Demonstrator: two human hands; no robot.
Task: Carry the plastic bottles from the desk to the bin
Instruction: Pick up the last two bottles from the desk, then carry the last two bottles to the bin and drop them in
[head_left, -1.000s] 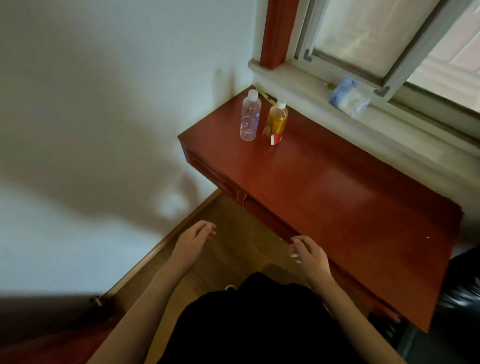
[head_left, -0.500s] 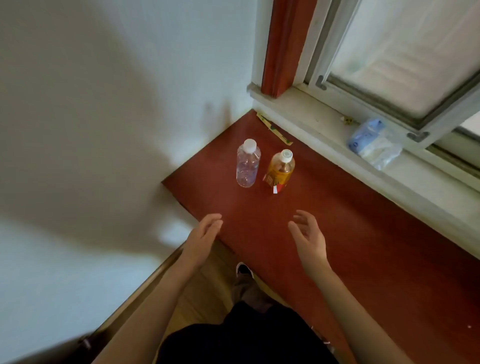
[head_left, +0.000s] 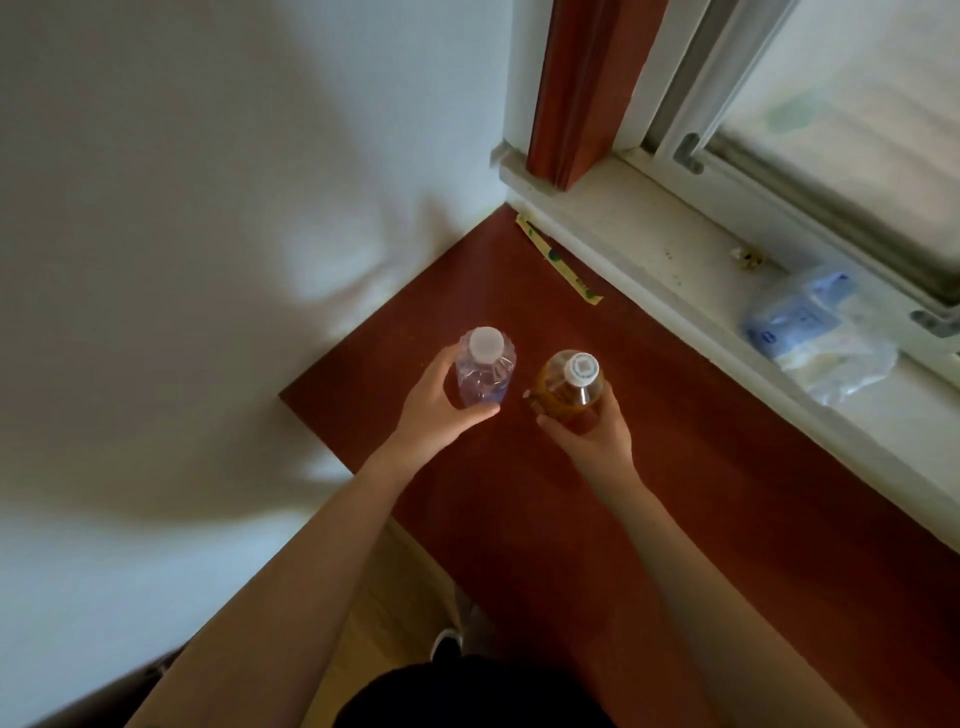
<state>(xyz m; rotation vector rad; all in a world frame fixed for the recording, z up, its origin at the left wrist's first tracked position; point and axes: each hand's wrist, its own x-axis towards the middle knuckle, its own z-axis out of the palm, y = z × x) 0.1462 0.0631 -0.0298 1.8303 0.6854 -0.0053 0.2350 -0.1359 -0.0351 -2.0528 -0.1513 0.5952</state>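
Two plastic bottles stand upright near the far left corner of the red desk (head_left: 701, 519). My left hand (head_left: 441, 405) is wrapped around the clear bottle (head_left: 485, 371), which has a white cap. To its right, my right hand (head_left: 592, 434) grips the amber bottle (head_left: 571, 387), also white-capped, from its near side. Whether either bottle is lifted off the desk I cannot tell. No bin is in view.
A white wall (head_left: 208, 260) borders the desk on the left. The pale window sill (head_left: 727, 291) runs along the back, with a crumpled blue and white plastic packet (head_left: 815, 332) on it. A thin yellow strip (head_left: 558, 260) lies on the desk by the sill.
Both hands have reached forward over the desk and closed around the bottles, left on the clear one and right on the amber one. The camera has moved closer and looks more steeply down.
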